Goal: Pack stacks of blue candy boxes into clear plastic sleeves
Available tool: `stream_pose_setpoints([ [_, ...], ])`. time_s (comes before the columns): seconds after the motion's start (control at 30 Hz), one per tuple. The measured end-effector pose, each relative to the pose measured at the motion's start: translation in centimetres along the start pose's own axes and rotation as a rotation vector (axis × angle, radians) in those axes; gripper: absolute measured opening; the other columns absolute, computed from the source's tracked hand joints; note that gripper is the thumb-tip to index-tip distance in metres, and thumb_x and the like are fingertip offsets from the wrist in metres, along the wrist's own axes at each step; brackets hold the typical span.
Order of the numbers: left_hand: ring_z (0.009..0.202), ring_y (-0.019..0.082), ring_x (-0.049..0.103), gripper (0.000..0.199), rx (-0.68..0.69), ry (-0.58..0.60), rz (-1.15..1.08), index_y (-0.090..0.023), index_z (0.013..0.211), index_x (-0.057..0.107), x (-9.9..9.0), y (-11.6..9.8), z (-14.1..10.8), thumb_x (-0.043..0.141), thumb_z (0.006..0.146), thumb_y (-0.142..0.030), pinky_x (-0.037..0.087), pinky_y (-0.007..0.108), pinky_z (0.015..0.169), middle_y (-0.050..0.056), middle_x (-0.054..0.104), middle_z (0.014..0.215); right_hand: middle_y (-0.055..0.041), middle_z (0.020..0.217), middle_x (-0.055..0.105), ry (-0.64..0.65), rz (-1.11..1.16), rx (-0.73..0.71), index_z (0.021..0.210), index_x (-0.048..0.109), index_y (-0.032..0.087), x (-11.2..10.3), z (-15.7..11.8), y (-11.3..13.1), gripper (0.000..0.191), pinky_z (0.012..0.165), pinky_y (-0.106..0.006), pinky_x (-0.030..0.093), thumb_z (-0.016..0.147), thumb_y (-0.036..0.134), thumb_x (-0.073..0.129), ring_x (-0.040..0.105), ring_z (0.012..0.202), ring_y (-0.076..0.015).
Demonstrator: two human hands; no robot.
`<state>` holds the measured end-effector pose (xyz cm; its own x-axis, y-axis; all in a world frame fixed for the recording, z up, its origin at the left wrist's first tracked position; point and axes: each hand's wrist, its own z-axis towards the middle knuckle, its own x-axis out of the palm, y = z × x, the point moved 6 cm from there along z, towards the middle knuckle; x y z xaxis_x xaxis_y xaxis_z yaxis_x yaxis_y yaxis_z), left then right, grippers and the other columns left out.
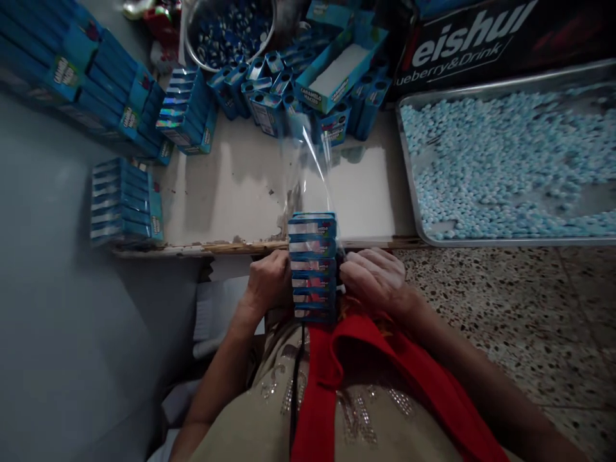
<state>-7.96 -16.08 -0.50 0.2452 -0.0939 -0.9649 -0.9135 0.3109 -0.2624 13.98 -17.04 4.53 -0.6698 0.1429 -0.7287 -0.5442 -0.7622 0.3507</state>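
A stack of several blue candy boxes (312, 269) is upright in front of my body, at the table's front edge. Clear plastic wrap (310, 167) rises loosely from its top. My left hand (270, 277) is closed at the stack's left side, its fingers curled in on the plastic. On the right side my right hand (373, 276) is also closed, pinching the plastic beside the boxes. The fingertips of both hands are partly hidden.
Wrapped box packs (126, 204) line the left of the white table (240, 192). Behind are a metal bowl (231, 32), loose blue packs (267, 112) and an open carton (337, 74). A metal tray (414, 186) of light blue candies (505, 154) lies right, before a black box (481, 45).
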Motion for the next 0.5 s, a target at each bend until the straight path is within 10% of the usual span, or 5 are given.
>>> stream_pose_setpoints([
  [0.3,0.065,0.016,0.063,0.028,0.091,-0.361,-0.028,-0.021,0.081,0.058,-1.8,-0.7,-0.7,0.046,0.106,-0.019,0.04,0.029,0.065,0.002,0.064,0.07,-0.0034,0.083,0.069,0.017,-0.051,-0.008,0.111,0.059,0.021,0.6,0.7,0.8,0.012,0.073,-0.033,0.039,0.107,0.017,0.049,0.054,0.075,-0.0183],
  [0.5,0.063,0.016,0.058,0.029,0.151,-0.345,0.077,-0.02,0.078,0.059,-3.1,-1.9,-1.4,0.049,0.105,-0.018,0.037,0.031,0.063,0.001,0.062,0.067,-0.0033,0.081,0.066,0.058,0.032,-0.015,0.096,0.055,0.021,0.9,-0.3,1.0,0.017,0.07,-0.032,0.036,0.106,0.011,0.046,0.049,0.073,-0.0175],
])
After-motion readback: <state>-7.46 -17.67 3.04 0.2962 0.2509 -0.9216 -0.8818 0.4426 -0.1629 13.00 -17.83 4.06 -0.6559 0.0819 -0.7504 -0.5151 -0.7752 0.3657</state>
